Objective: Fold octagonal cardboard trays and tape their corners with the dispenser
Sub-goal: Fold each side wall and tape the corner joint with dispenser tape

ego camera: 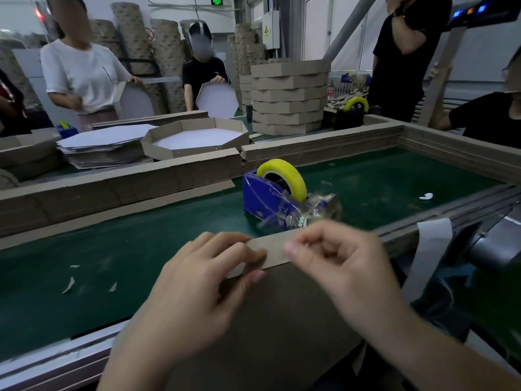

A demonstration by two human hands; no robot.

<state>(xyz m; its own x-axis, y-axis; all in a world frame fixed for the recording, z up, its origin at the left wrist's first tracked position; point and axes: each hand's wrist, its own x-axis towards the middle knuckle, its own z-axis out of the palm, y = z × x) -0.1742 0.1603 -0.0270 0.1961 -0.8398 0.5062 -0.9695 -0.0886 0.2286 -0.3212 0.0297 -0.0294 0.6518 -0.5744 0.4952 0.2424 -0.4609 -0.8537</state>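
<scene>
A brown cardboard tray (282,311) stands tilted against me at the near edge of the green table (118,249), its bottom facing the camera. My left hand (197,280) grips a folded side flap at the tray's top edge, thumb on the outside. My right hand (338,263) is beside it at the same edge, fingers curled, thumb and forefinger pinched together; whether clear tape is between them I cannot tell. The blue tape dispenser (267,198) with a yellow roll (284,176) sits just beyond the hands, loose clear tape bunched at its cutter.
A folded octagonal tray (197,142) and flat blanks (107,145) lie beyond a low cardboard wall. A tall stack of finished trays (290,97) stands at the back. Several people stand around. Paper scraps (69,285) and a white earbud (425,196) lie on the table.
</scene>
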